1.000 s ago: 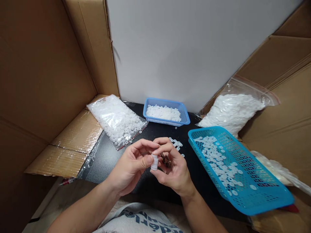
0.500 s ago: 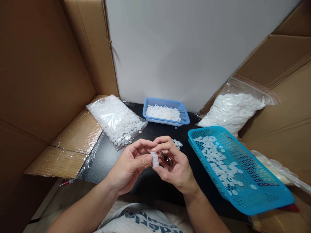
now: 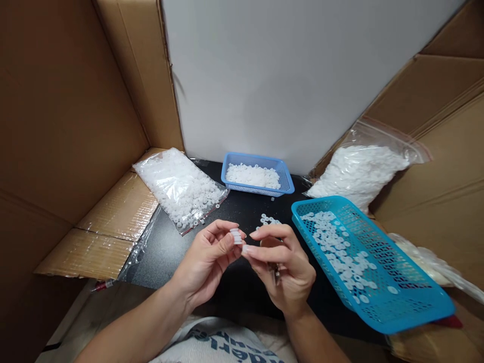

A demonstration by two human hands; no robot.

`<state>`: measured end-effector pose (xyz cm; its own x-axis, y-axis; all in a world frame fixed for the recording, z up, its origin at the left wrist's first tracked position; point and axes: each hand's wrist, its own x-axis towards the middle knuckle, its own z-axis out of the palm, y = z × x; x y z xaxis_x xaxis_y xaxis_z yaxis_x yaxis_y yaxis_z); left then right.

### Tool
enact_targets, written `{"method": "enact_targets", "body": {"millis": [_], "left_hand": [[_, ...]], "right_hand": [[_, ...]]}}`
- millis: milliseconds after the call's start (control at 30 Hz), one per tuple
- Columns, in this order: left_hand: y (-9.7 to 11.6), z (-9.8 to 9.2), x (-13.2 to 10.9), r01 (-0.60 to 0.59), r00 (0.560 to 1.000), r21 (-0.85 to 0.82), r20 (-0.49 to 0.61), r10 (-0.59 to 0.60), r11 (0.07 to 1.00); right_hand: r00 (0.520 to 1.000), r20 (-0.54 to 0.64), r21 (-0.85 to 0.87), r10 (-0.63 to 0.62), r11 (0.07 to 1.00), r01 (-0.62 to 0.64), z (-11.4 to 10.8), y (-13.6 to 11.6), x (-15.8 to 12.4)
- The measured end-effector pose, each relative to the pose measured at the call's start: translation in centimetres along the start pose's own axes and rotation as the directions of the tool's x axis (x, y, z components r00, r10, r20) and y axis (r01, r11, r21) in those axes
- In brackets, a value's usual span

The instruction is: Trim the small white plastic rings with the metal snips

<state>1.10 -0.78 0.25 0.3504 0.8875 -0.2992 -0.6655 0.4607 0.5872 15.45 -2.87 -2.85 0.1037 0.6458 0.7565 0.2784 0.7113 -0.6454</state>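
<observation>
A short stack of small white plastic discs [image 3: 236,236] is pinched between the thumb and fingers of my left hand [image 3: 206,257]. Just right of the stack, my right hand [image 3: 289,262] is curled around a small shiny metal tool [image 3: 277,274], mostly hidden in the palm, so its kind is unclear. The right thumb and fingertips are close to the stack's lower end; whether they also pinch a disc I cannot tell. Behind the right fingers lies a small group of loose white rings [image 3: 267,219] on the black table.
A blue basket [image 3: 259,190] of white rings stands against the white wall. At right is a larger turquoise basket [image 3: 412,322] with white discs, and behind it a bag of white pieces [image 3: 359,169]. A clear bag of rings [image 3: 181,186] lies left. Cardboard walls [image 3: 75,111] flank the table.
My right hand has drawn back a little to the right and turned, with its fingers off the stack's top. The stack, still in my left hand, is slightly higher and tilted differently.
</observation>
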Motion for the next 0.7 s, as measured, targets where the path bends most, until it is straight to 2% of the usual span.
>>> {"method": "enact_targets", "body": {"millis": [67,133,200,267,333,400,433,500,533,600,700], "left_hand": [[0.0,0.0,0.2,0.011,1.000,-0.017,-0.007,-0.011,1.000],[0.1,-0.1,0.3,0.024,1.000,-0.026,-0.013,-0.025,0.999],[0.3,-0.1,0.3,0.046,0.998,-0.024,-0.031,-0.047,0.999],[0.6,-0.2,0.3,0.075,0.995,-0.025,-0.061,-0.076,0.997],[0.7,-0.1,0.3,0.105,0.990,-0.042,-0.089,-0.108,0.994],[0.8,0.1,0.4,0.134,0.984,-0.066,-0.109,-0.141,0.989],[0.7,0.2,0.4,0.150,0.980,-0.076,-0.121,-0.158,0.986],[0.6,0.5,0.4,0.186,0.968,-0.088,-0.154,-0.198,0.979],[0.5,0.7,0.4,0.203,0.961,-0.092,-0.170,-0.216,0.975],[0.4,1.1,0.3,0.224,0.951,-0.104,-0.193,-0.241,0.969],[0.4,1.3,0.1,0.228,0.946,-0.125,-0.204,-0.250,0.966]], "right_hand": [[0.999,-0.022,-0.064,0.036,0.997,-0.037,-1.3,0.4,0.4],[0.993,-0.073,-0.250,0.092,0.962,-0.107,-3.9,1.4,0.9],[0.966,-0.208,-0.520,0.151,0.820,-0.240,-7.9,2.9,1.0],[0.928,-0.315,-0.720,0.197,0.587,-0.369,-12.2,4.7,0.6],[0.924,-0.288,-0.847,0.250,0.384,-0.368,-15.8,6.2,-0.2],[0.926,-0.268,-0.873,0.267,0.340,-0.350,-17.6,6.9,-1.0],[0.931,-0.258,-0.877,0.258,0.342,-0.338,-17.7,6.9,-1.2],[0.942,-0.232,-0.857,0.241,0.408,-0.315,-16.2,6.2,-1.3],[0.949,-0.202,-0.802,0.243,0.516,-0.303,-14.9,5.5,-1.1],[0.973,-0.045,-0.653,0.225,0.731,-0.199,-11.6,3.6,-0.5],[0.981,0.178,-0.516,0.081,0.856,0.023,-7.1,0.7,0.5]]}}
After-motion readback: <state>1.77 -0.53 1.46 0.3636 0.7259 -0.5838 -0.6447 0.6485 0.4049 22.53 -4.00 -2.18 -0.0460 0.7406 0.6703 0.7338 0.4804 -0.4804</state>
